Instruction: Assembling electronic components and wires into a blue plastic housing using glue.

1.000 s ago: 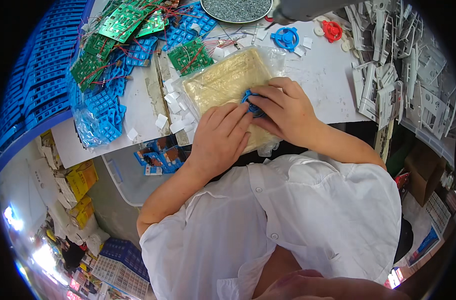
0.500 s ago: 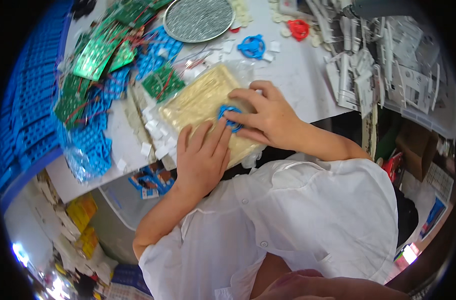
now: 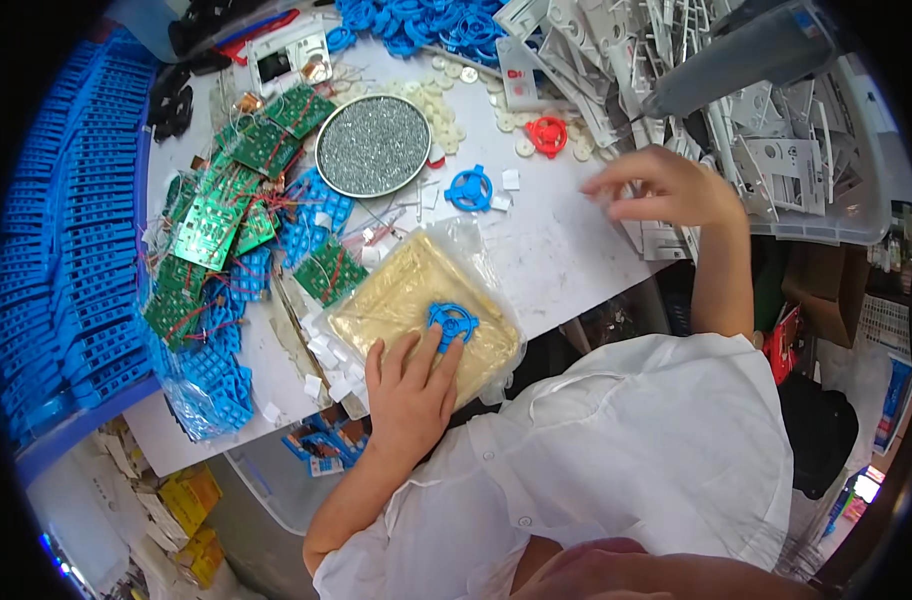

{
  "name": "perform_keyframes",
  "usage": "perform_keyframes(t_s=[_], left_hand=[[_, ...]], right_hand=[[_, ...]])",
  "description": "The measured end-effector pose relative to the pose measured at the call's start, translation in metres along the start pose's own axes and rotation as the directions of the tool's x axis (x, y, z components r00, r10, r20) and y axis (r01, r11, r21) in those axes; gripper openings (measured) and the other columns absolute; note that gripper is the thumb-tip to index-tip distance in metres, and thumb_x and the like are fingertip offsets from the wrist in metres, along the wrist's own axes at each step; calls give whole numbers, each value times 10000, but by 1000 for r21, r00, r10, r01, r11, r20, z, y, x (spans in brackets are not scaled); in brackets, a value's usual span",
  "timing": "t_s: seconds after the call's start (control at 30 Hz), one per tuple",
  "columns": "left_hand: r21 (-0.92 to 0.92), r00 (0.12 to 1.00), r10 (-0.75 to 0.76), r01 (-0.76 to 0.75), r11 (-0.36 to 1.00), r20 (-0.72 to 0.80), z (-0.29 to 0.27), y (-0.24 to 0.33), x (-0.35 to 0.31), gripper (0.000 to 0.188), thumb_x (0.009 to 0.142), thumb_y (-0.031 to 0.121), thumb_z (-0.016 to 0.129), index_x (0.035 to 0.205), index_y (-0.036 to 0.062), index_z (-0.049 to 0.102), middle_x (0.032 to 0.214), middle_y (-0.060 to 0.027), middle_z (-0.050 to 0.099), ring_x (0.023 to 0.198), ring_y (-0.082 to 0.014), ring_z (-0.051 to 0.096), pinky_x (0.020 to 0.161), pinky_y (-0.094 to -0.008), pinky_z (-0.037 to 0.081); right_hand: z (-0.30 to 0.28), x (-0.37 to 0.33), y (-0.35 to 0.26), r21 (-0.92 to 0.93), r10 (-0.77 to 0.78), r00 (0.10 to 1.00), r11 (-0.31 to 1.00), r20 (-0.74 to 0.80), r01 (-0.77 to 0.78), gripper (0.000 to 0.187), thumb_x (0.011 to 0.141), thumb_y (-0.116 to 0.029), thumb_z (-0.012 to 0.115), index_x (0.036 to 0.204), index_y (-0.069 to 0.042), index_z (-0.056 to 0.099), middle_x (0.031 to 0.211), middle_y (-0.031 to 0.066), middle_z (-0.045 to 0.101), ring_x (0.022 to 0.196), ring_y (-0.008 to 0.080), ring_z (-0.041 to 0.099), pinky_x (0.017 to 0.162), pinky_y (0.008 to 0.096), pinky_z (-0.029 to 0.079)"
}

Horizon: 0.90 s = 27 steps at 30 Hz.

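Observation:
A blue plastic ring with tabs [image 3: 453, 326] lies on a yellowish pad wrapped in clear film [image 3: 396, 290]. My left hand [image 3: 411, 395] lies on the pad, its fingers stretched out and their tips touching the ring's near edge. Off to the right, my right hand [image 3: 671, 188] is raised above the table, away from the pad. Its thumb and forefinger stand apart, with nothing clearly between them. Close beyond it hangs a grey tapered tool [image 3: 746, 62], which looks like a power screwdriver, its tip pointing left.
A round tray of small silvery pieces [image 3: 374, 110] stands beyond the pad. Green circuit boards with red wires [image 3: 211, 225] pile up at left, beside stacked blue parts [image 3: 71, 240]. Another blue ring [image 3: 469, 188], a red ring [image 3: 547, 136] and white plastic parts [image 3: 786, 160] lie farther off.
My right hand has let go of the blue ring and moved away to the right. My left hand stays on the pad at the ring. The view has shifted, showing more of the table's far side.

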<state>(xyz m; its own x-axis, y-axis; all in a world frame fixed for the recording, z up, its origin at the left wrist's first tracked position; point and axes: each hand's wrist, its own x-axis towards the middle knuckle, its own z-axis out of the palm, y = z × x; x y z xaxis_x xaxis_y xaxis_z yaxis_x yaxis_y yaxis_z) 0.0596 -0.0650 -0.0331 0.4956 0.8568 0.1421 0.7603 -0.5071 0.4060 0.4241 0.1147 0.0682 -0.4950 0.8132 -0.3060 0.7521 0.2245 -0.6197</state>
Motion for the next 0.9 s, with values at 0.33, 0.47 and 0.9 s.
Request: perform_keyframes(t_s=[0.33,0.47,0.9], left_hand=[[8,999,7,-6,1000,-35,0,3,6,492,787,123,696,1272,176,638,1319,-78,572,1172,-319,511,1041,-561,337],[-30,999,28,-29,999,-32,2,0,7,494,783,147,692,1273,171,636,1326,-79,566,1184,-308,504,1043,-558,338],[-46,962,-51,40,998,-267,-100,-77,40,427,803,116,713,1222,89,639,1230,-135,632,1150,-348,573,976,-458,467]], right_hand=[[-67,94,75,-440,-220,534,836,-817,-329,244,826,-129,708,1018,18,676,863,102,692,730,156,651,618,301,507],[-77,104,61,-482,-344,390,804,-854,-347,274,839,-108,703,1073,20,645,929,125,692,783,178,664,647,313,523],[-111,56,83,186,126,137,614,-982,767,316,928,50,522,1242,78,534,1208,240,632,1097,318,649,883,415,584]])
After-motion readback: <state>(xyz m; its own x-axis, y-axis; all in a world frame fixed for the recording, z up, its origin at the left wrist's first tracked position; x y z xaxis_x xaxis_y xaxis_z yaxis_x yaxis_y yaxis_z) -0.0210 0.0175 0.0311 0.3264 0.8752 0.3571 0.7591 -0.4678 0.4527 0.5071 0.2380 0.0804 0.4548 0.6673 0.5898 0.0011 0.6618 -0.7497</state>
